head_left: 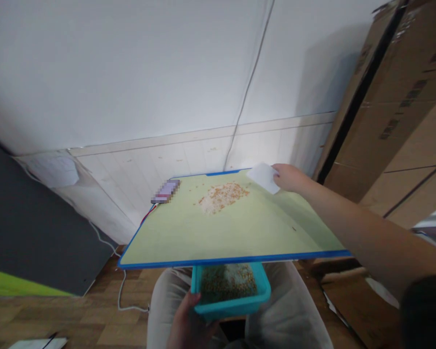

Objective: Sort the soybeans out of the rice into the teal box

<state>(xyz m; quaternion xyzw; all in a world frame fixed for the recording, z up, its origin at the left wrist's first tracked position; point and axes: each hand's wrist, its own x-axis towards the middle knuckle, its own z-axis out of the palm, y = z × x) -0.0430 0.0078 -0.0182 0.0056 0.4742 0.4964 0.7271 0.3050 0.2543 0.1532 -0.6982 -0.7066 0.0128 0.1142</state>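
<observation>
My left hand (191, 322) grips the near left corner of a turquoise plastic tub (236, 306), held between my knees under the table's front edge. Inside the tub lie yellowish-brown grains with a whitish patch among them. My right hand (285, 177) pinches a white card-like sheet (264, 176) above the far right part of the pale green tabletop (203, 237). Left of the sheet, a spread pile of white and orange grains (223, 196) rests on the table, apart from the sheet.
A phone (166, 191) with a red cable lies at the table's far left edge. Tall cardboard boxes (388, 111) stand on the right. Behind the table is a white wall (148, 72) with a hanging grey cable (252, 77). A white cord (121, 291) runs over the wooden floor.
</observation>
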